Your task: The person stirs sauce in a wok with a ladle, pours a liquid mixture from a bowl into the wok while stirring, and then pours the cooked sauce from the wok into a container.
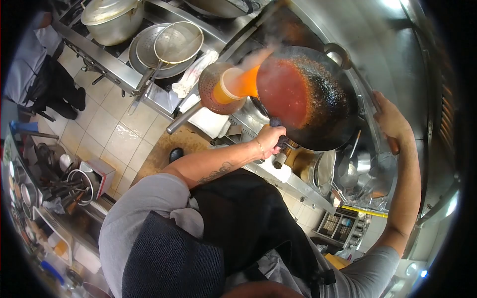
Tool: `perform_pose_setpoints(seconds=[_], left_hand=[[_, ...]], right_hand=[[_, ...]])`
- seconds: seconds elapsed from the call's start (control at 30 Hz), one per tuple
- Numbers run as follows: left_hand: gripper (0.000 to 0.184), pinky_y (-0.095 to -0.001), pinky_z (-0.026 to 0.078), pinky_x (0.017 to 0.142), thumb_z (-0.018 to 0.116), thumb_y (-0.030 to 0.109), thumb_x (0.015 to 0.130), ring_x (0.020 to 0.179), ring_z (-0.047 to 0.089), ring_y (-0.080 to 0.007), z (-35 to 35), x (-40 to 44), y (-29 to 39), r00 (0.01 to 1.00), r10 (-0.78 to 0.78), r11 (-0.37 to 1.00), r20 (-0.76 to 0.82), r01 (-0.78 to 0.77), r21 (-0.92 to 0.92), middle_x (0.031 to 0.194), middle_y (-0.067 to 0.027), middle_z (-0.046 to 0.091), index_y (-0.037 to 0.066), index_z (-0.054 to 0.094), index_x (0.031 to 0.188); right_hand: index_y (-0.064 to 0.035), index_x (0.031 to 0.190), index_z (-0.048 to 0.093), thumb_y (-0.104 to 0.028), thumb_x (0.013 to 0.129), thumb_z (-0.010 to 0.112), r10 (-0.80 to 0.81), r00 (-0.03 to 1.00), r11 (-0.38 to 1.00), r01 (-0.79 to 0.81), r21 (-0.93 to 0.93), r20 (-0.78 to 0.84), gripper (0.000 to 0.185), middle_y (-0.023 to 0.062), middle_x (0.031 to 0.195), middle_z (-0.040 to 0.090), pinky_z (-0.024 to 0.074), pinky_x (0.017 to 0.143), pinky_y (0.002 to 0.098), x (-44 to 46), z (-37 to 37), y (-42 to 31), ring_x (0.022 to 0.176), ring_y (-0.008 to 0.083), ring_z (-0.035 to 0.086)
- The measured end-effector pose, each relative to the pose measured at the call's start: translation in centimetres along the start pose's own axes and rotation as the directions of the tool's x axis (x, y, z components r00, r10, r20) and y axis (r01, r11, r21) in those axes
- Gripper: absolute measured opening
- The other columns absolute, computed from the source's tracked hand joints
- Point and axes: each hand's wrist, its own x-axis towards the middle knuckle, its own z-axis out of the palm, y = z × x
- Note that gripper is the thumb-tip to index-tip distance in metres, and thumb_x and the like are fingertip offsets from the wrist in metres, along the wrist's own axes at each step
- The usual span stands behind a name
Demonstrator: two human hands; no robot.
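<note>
My left hand (271,141) is closed round the handle of a large black wok (332,107), with a dark cloth at the grip. The wok is tilted to the left, and steaming red-orange sauce (283,92) runs from its lip. The stream meets a plastic tub (229,82) that holds orange liquid. Beneath or around the tub is a perforated strainer (206,82) with a long handle. My right hand (392,118) grips the wooden-ended handle of a ladle (365,82); the ladle's bowl is by the far rim of the wok.
At upper left, a lidded pot (113,22) and stacked strainers (178,42) stand on the stove. Pots and utensils (355,166) lie right of the wok. Another person (42,74) stands at far left, near a bin of tools (82,184).
</note>
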Motion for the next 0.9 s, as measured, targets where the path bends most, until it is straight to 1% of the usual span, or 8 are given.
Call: perform_pose_setpoints(seconds=[0.3,0.37,0.4,0.47,0.5,0.57,0.67,0.9], left_hand=[[0.014,-0.0273,0.028,0.033,0.062,0.015,0.087,0.040,0.040,-0.0135,0.3,0.1,0.2,0.999,0.011,1.000,0.042,-0.013,0.026,0.062,-0.0042,0.048,0.008,0.054,0.079],[0.013,-0.0274,0.027,0.033,0.062,0.015,0.087,0.039,0.040,-0.0134,0.7,-0.1,0.5,1.000,-0.004,1.000,0.029,0.004,0.003,0.062,-0.0042,0.048,0.008,0.054,0.078],[0.013,-0.0274,0.027,0.033,0.062,0.015,0.087,0.039,0.040,-0.0134,0.8,-0.2,0.6,1.000,-0.004,1.000,0.029,0.004,0.002,0.062,-0.0042,0.048,0.008,0.054,0.078],[0.015,-0.0262,0.027,0.033,0.060,0.012,0.087,0.037,0.037,-0.0127,0.9,-0.4,0.8,0.999,0.002,1.000,0.034,-0.001,-0.006,0.060,-0.0034,0.049,0.009,0.055,0.074],[0.015,-0.0262,0.027,0.033,0.060,0.012,0.087,0.037,0.037,-0.0127,0.9,-0.2,0.8,0.999,0.002,1.000,0.035,-0.001,-0.007,0.060,-0.0034,0.049,0.009,0.055,0.074],[0.013,-0.0259,0.027,0.033,0.060,0.012,0.087,0.038,0.037,-0.0124,0.8,0.0,0.7,0.999,-0.004,1.000,0.054,0.006,-0.029,0.061,-0.0031,0.049,0.010,0.055,0.075],[0.018,-0.0279,0.025,0.032,0.061,0.016,0.087,0.036,0.037,-0.0130,0.7,0.2,0.7,0.999,-0.006,0.999,0.042,0.007,-0.032,0.059,-0.0035,0.047,0.009,0.054,0.073],[0.014,-0.0257,0.028,0.033,0.062,0.012,0.086,0.038,0.037,-0.0118,0.6,0.0,1.1,0.997,-0.008,0.999,0.075,0.012,-0.051,0.061,-0.0025,0.050,0.010,0.055,0.075]], right_hand=[[-0.0084,0.157,0.038,0.003,0.087,0.055,-0.006,0.999,0.998,0.003,-0.059,-0.046,0.073,0.0217,0.141,0.061,0.0513,0.048,0.0373,-1.2,-1.0,-0.7,0.068,0.0262,0.068],[-0.0092,0.157,0.038,0.004,0.087,0.056,0.031,0.999,0.999,-0.032,-0.029,-0.034,0.073,0.0222,0.141,0.060,0.0557,0.058,0.0389,-1.5,-1.4,-1.4,0.081,0.0309,0.072],[-0.0092,0.157,0.038,0.004,0.087,0.056,0.031,0.999,0.999,-0.032,-0.030,-0.033,0.073,0.0222,0.141,0.060,0.0557,0.058,0.0389,-1.8,-1.7,-2.0,0.081,0.0309,0.072],[-0.0081,0.156,0.038,0.005,0.087,0.056,0.079,0.997,0.997,-0.080,0.017,0.004,0.072,0.0243,0.143,0.058,0.0573,0.084,0.0414,-2.1,-2.2,-3.0,0.109,0.0379,0.069],[-0.0081,0.156,0.038,0.005,0.087,0.056,0.080,0.997,0.997,-0.080,0.015,0.004,0.072,0.0243,0.143,0.058,0.0573,0.084,0.0414,-2.0,-2.2,-2.8,0.109,0.0379,0.069],[-0.0073,0.155,0.039,0.004,0.086,0.057,0.028,0.999,0.999,-0.029,-0.045,-0.024,0.072,0.0259,0.144,0.056,0.0463,0.107,0.0430,-1.7,-2.2,-2.4,0.131,0.0414,0.057],[-0.0070,0.155,0.039,0.004,0.086,0.057,0.041,0.999,0.999,-0.041,-0.032,-0.012,0.072,0.0268,0.145,0.055,0.0412,0.113,0.0440,-1.9,-2.7,-3.0,0.137,0.0427,0.051],[-0.0066,0.155,0.038,0.004,0.085,0.054,0.049,0.999,0.999,-0.049,-0.011,-0.008,0.072,0.0277,0.143,0.056,0.0440,0.110,0.0455,-1.8,-3.0,-3.3,0.133,0.0438,0.053]])
